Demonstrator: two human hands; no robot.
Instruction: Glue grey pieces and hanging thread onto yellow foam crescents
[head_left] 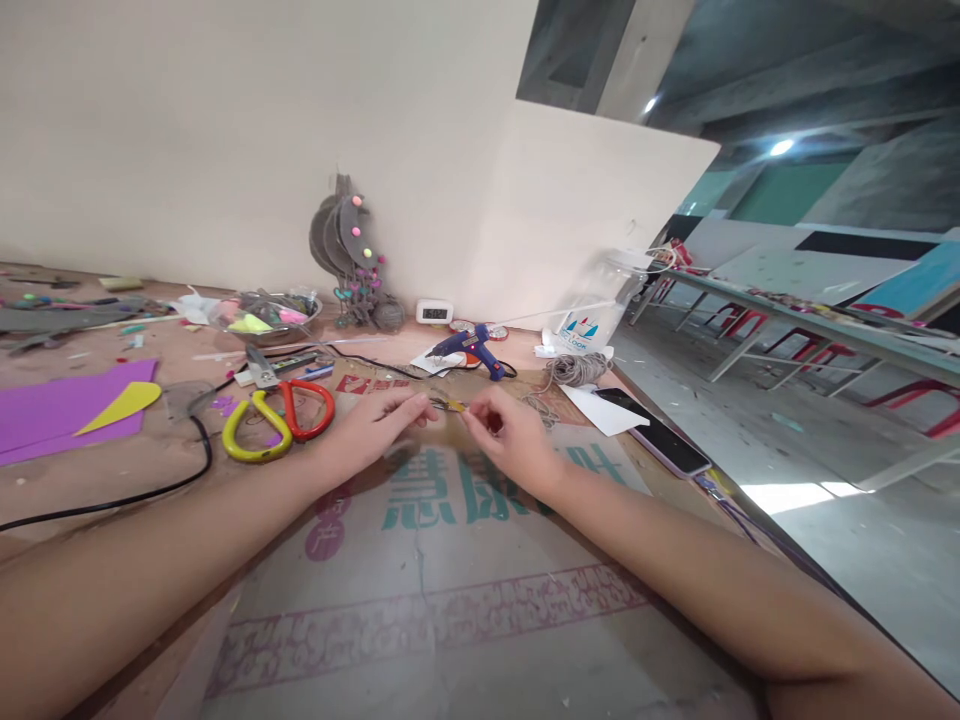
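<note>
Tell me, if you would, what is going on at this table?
A person's bare left hand and right hand are close together, with a small yellow piece between their fingertips; it is too small to see how each hand grips it. A glue gun is just beyond them, scissors are to the left, and a bundle of string is to the right.

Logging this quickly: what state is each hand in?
Left hand: fingers curled; grip can't be told.
Right hand: closed, pinching a small yellow piece.

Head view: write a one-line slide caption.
Right grip on a small yellow piece, left grip beside it, blue glue gun behind, scissors at left.
</note>
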